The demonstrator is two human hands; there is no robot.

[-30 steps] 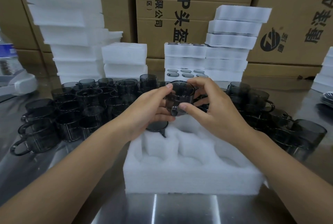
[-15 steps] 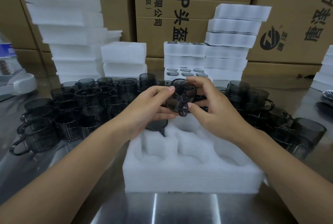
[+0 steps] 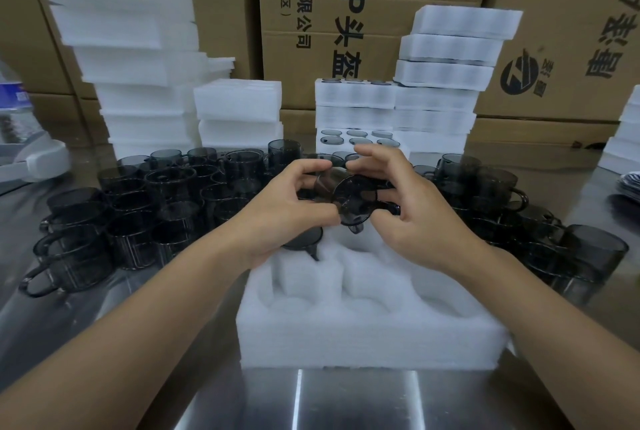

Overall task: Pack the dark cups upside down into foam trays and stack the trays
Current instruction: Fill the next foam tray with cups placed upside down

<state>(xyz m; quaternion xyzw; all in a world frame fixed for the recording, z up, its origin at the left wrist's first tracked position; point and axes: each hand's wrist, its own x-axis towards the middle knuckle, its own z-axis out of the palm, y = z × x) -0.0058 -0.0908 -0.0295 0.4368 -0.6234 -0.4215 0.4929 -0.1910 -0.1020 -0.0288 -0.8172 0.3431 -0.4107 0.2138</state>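
We note the dark cup [image 3: 353, 199] has rolled from upright to base-forward above the foam tray [image 3: 363, 336]. Left hand [image 3: 287, 215] and right hand [image 3: 415, 218] pinch its wall, fingers curled. Likely slick and brittle: grip the wall.

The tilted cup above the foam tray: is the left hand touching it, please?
Touching: the head view shows the left hand pinching the cup between fingers and thumb.

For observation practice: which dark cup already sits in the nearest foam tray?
The cup in its far-left pocket, under the left hand; the held cup and rest aren't.
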